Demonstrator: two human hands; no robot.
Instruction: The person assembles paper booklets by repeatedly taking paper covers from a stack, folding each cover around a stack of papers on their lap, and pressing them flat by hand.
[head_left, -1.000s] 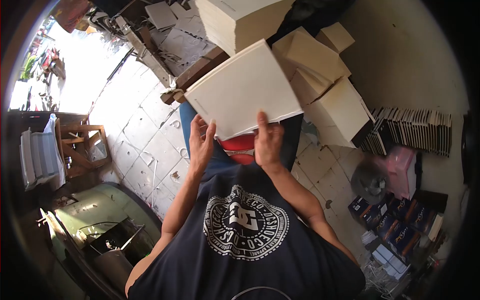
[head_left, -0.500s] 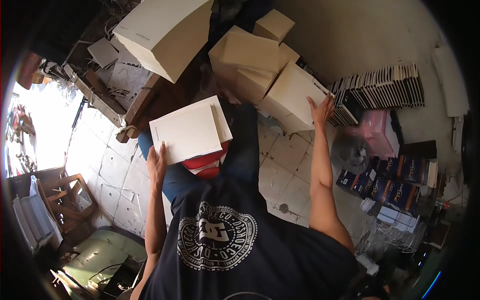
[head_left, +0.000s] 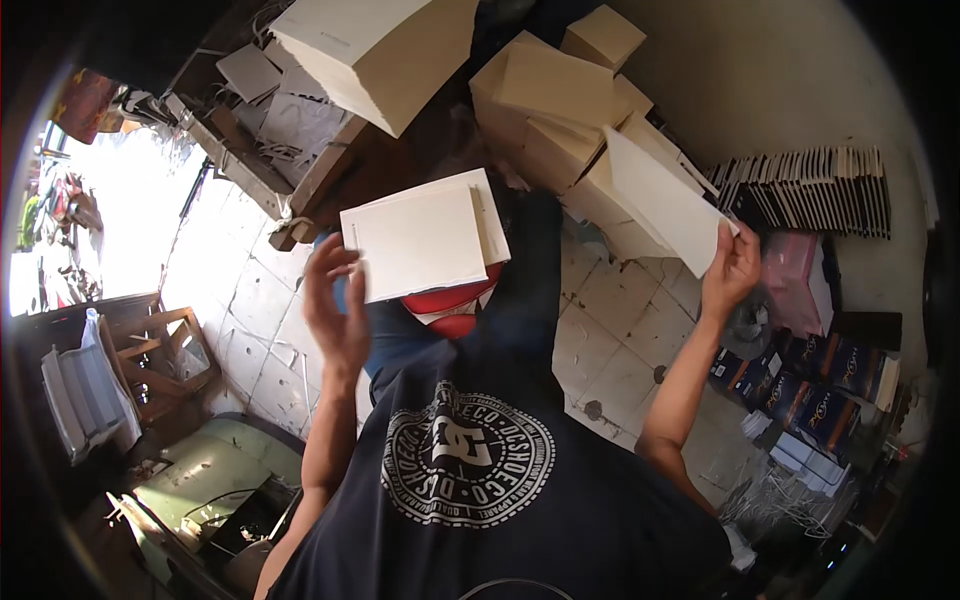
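Across my lap lies a small stack of cream paper sheets [head_left: 418, 243], the top ones offset from a larger sheet beneath, over something red [head_left: 447, 308]. My left hand [head_left: 336, 305] hovers at the left edge of this stack, fingers apart and holding nothing. On the right, my right hand [head_left: 732, 265] pinches the near corner of a cream sheet [head_left: 655, 195]. That sheet is lifted and tilted above a tall pile of paper [head_left: 608, 215], which it partly hides.
More tall paper stacks [head_left: 550, 90] stand ahead, and another thick stack [head_left: 385, 60] sits by a wooden bin of scraps [head_left: 285, 130]. Dark-covered books [head_left: 810, 190] line the right wall, with blue boxes [head_left: 800, 380] nearer. A green machine [head_left: 220, 480] is at lower left.
My right hand has raised a sheet off the pile on the right. The left hand has let go of the lap stack and opened. The whole view has shifted slightly.
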